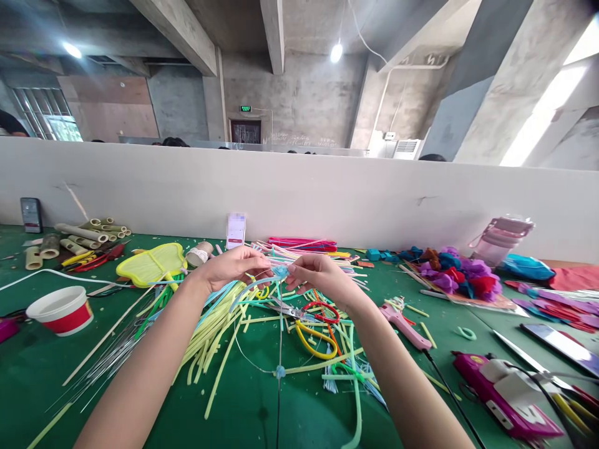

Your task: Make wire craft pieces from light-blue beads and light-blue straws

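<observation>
My left hand (250,267) and my right hand (316,274) are close together above the middle of the table, fingers pinched. Between them is a small light blue piece (281,272), fuzzy-looking, its exact kind unclear. The right fingertips grip its edge; what the left fingertips pinch is mostly hidden. A pale blue strip (250,292) trails below the left hand. Under the hands hangs a thin cord with a small blue tuft (279,371) on it, beside a thin wire loop. Scissors (299,312) with red and yellow handles lie just beneath.
Yellow-green pipe cleaners (213,337) spread over the green table. A pink glue gun (406,325) with a black cable and a magenta power strip (505,393) are at right. A paper cup (63,310) and yellow fan-shaped piece (154,265) stand left. A white partition (299,193) closes the back.
</observation>
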`<move>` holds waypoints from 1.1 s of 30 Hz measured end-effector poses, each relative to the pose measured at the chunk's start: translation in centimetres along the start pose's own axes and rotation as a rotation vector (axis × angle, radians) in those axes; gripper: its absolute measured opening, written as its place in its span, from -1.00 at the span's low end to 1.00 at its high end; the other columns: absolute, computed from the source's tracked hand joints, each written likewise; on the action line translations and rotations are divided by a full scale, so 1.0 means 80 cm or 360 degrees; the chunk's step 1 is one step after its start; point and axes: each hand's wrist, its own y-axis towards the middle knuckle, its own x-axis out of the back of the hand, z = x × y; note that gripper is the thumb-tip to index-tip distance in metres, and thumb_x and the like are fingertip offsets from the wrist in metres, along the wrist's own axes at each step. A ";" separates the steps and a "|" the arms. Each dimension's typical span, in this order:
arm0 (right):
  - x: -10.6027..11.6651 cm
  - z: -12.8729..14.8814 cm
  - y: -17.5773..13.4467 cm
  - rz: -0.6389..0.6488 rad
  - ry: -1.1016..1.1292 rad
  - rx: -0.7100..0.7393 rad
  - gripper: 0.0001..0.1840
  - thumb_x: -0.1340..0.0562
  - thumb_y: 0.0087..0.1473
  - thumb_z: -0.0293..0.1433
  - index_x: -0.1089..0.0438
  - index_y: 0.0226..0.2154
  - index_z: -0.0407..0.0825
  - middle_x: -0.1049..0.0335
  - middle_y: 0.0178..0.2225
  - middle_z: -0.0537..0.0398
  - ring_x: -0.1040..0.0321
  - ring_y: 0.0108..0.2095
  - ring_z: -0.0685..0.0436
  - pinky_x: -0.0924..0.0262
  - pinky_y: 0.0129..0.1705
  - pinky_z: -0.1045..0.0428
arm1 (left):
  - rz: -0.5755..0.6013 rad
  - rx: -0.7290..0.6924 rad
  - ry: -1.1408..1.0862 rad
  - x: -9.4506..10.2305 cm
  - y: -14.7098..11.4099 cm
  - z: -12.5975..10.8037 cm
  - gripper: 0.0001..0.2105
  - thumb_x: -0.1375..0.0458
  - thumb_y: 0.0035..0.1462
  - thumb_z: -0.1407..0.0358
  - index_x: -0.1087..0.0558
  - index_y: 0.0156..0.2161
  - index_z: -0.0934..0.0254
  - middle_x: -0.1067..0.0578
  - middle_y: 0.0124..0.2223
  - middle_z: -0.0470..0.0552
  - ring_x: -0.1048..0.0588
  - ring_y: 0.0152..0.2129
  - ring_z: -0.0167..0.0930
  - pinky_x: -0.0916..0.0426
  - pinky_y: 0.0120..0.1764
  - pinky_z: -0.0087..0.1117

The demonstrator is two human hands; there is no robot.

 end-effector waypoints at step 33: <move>-0.005 -0.001 0.001 -0.0019 -0.0054 0.0013 -0.71 -0.33 0.11 -0.17 -0.42 -0.44 -0.06 -0.57 -0.41 0.02 -0.53 -0.35 -0.07 -0.41 -0.36 0.08 | -0.0023 -0.0037 0.0184 0.002 0.002 0.001 -0.74 -0.38 -0.01 0.12 -0.57 -0.37 0.31 -0.60 -0.32 0.04 -0.53 -0.35 -0.37 -0.32 -0.38 -0.46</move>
